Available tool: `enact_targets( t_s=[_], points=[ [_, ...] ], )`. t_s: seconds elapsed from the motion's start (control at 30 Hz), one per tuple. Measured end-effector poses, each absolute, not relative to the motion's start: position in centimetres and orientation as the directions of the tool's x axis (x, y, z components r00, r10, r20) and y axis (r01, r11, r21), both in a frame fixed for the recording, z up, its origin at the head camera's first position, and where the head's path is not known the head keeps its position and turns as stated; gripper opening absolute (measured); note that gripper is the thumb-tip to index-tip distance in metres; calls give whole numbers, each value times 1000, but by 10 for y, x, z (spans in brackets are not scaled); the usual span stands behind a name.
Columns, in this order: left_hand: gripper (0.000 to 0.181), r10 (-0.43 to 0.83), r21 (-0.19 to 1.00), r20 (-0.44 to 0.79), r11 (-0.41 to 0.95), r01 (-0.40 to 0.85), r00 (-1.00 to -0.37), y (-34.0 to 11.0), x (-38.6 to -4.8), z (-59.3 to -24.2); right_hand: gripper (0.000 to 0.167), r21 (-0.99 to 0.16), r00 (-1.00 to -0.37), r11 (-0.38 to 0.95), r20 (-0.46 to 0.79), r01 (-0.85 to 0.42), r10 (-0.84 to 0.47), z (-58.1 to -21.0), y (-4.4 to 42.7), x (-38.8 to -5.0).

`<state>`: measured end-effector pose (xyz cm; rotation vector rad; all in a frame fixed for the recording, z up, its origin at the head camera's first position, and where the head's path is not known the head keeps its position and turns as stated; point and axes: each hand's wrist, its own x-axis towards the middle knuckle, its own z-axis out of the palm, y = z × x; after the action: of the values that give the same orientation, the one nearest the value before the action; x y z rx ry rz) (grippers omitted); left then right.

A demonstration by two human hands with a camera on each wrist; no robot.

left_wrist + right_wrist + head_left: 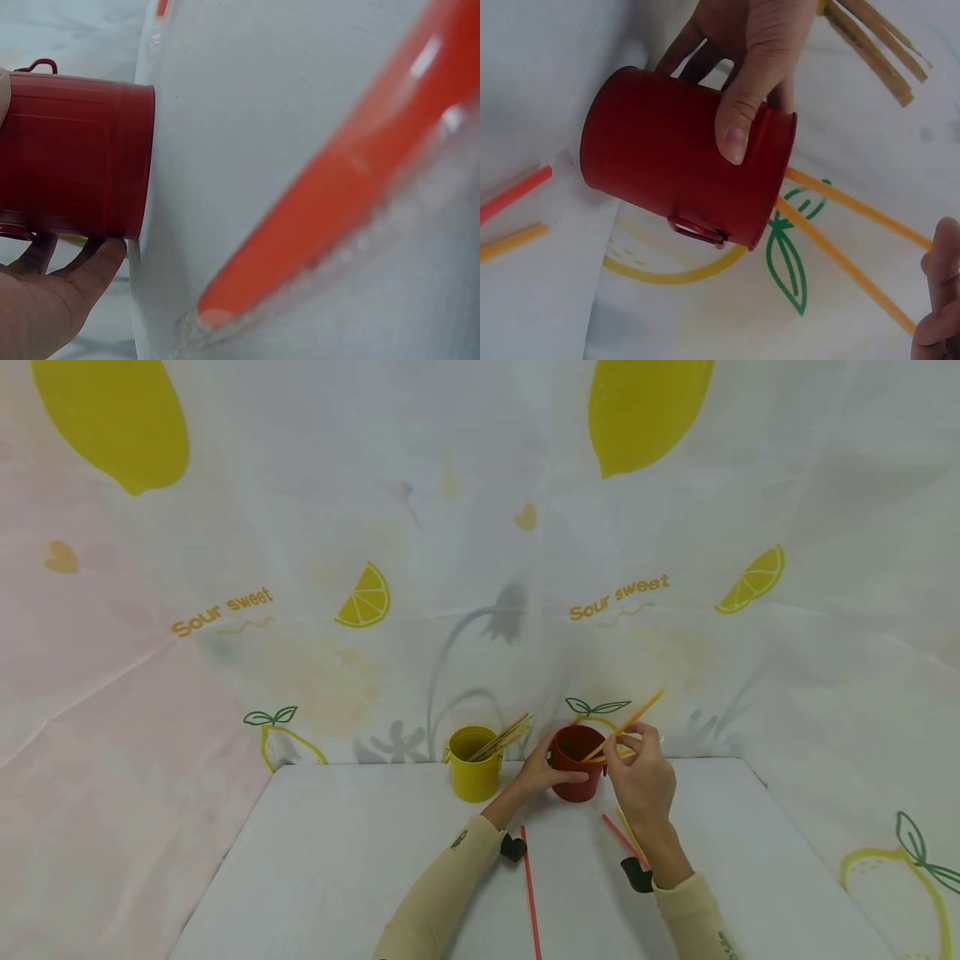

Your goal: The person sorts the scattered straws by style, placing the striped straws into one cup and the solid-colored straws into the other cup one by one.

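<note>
My left hand (534,774) (49,307) (761,64) grips the side of a red bucket (576,791) (79,157) (671,146), its thumb along the outside near the rim. Two yellow-orange straws (862,210) slant out of the bucket's mouth in the right wrist view. To the right of the bucket, my right hand (645,781) (943,300) pinches a yellow-orange straw (639,713), whose lower end is inside the mouth. Whether the fingers also hold the second straw I cannot tell.
A yellow bucket (475,783) holding a bundle of tan sticks (508,739) stands left of the red one. One red straw (531,893) (322,225) lies near the left forearm; another red straw (619,835) (517,193) and a yellow one (514,243) lie near the right wrist.
</note>
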<state>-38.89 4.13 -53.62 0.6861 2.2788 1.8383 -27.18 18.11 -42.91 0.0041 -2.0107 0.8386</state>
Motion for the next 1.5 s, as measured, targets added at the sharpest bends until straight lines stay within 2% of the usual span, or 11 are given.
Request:
enact_targets(
  t_s=[0.37, 0.77, 0.97, 1.27, 1.5],
  points=[
    [76, 427, 955, 182, 139, 263, -886, 42, -388, -535, 26, -595, -678, 770, 666, -231, 312, -450, 188, -283],
    [77, 418, 956, 185, 134, 262, -889, 42, -388, -536, 23, -695, -794, 711, 488, -102, 363, -467, 192, -291],
    [77, 419, 958, 179, 134, 255, -890, 42, -387, -534, 19, -723, -849, 688, 400, -61, 345, -471, 198, -294],
    [78, 441, 958, 187, 116, 262, -878, 40, -386, -533, 27, -740, -912, 673, 270, 9, 309, -470, 208, -299],
    [79, 451, 958, 191, 107, 264, -872, 38, -386, -532, 33, -746, -930, 665, 219, 34, 294, -470, 208, -295]
  ],
)
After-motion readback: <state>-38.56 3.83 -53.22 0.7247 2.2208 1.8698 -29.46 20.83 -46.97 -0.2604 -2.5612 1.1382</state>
